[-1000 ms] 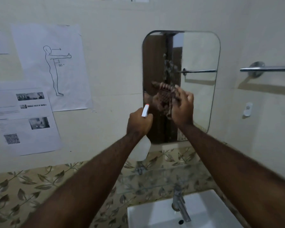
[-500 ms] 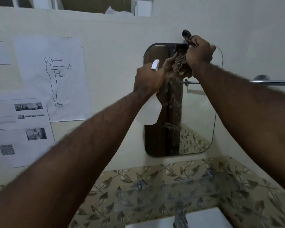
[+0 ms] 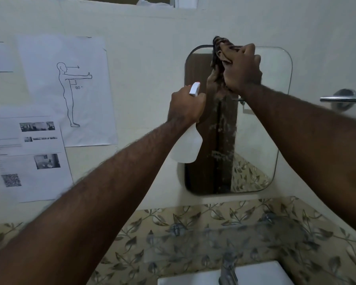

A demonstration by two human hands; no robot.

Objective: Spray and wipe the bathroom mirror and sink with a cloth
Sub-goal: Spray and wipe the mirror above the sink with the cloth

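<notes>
while my right hand [image 3: 242, 72] presses a bunched dark cloth [image 3: 220, 48] to the mirror's [image 3: 259, 124] top edge, my left hand [image 3: 185, 105] grips a white spray bottle [image 3: 186, 147].
both hands are closed around what they hold; the bottle hangs beside the mirror's left edge. streaks run down the glass, and the white sink [image 3: 255, 274] sits below by the tap [image 3: 227, 270].

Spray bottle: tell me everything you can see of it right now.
The spray bottle is white, plastic-looking, with a white nozzle head showing a small orange-red tip at the top. It is held upright, slightly tilted, by the left hand, which wraps its neck and hides the trigger. Its rounded body hangs below the fist, overlapping the mirror's left edge. Fill level cannot be told.
</notes>
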